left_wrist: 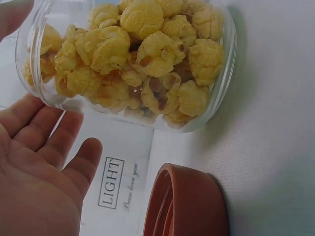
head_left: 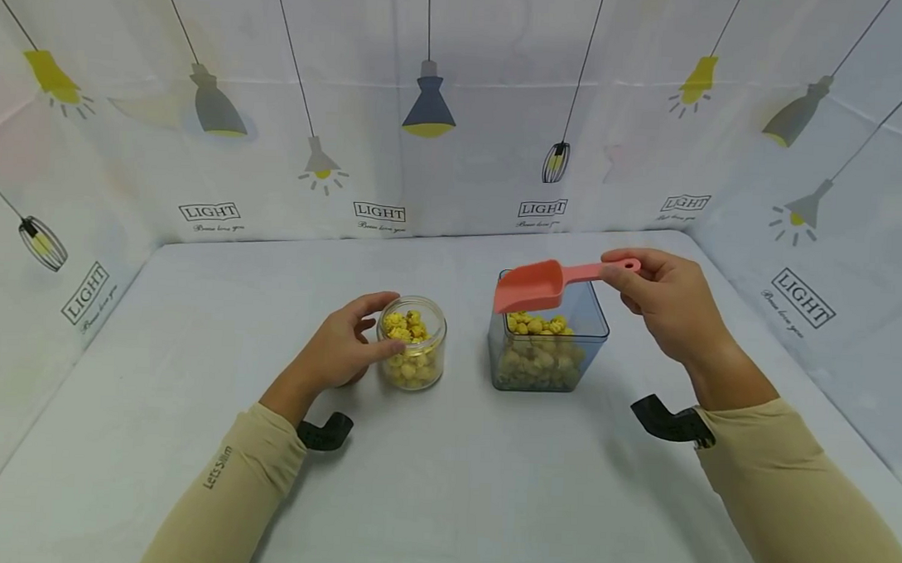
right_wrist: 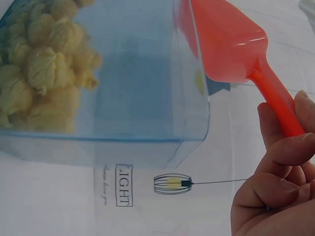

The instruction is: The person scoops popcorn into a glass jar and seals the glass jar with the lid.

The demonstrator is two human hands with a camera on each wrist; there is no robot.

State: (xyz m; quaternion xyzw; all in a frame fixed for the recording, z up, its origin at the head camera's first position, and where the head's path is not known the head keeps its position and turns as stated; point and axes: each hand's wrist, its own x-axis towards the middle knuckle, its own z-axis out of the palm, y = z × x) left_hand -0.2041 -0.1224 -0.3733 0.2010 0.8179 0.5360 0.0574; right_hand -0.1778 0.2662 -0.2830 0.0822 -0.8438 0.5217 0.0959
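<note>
My left hand [head_left: 342, 341] holds a clear glass jar [head_left: 433, 368] near its rim, thumb in front and fingers behind. Yellow popcorn [left_wrist: 142, 54] fills much of the open jar, which stands upright on the table. To its right is a translucent blue plastic bin [head_left: 591, 328] partly filled with popcorn [head_left: 538, 359]. My right hand [head_left: 670, 301] pinches the handle end of a coral-red scoop [head_left: 533, 286], held level over the bin's opening. The scoop's inside is hidden from the head view.
A reddish-brown round lid [left_wrist: 197, 201] lies on the table beside the jar, mostly hidden by my left hand in the head view. The table has a white cover [head_left: 429, 479]. A curtain with lamp prints [head_left: 470, 174] hangs around its back and sides.
</note>
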